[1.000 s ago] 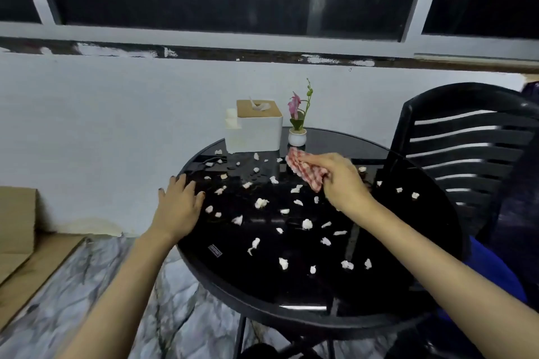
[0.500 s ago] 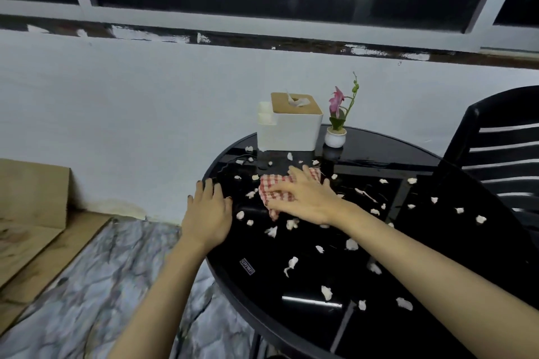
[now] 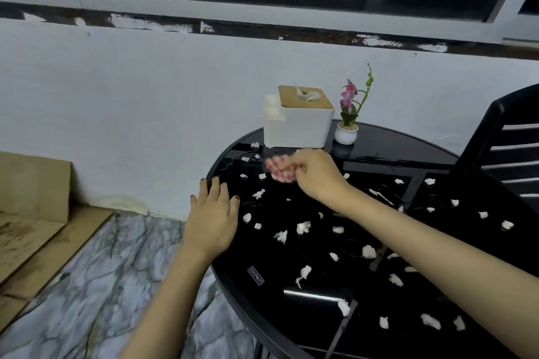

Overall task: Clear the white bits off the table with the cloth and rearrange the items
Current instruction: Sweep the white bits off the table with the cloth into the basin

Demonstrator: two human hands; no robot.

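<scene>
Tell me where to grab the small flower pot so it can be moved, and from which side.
Grip the round white pot itself, not the thin stems. Come from the right or front-right: the tissue box stands close on its left, the wall lies behind, and the flower leans over the top. The right hand, now closed on the cloth, is nearest.

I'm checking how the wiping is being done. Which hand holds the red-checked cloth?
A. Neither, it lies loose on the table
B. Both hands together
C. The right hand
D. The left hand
C: the right hand grips the bunched cloth, while the left hand rests flat at the table edge.
</scene>
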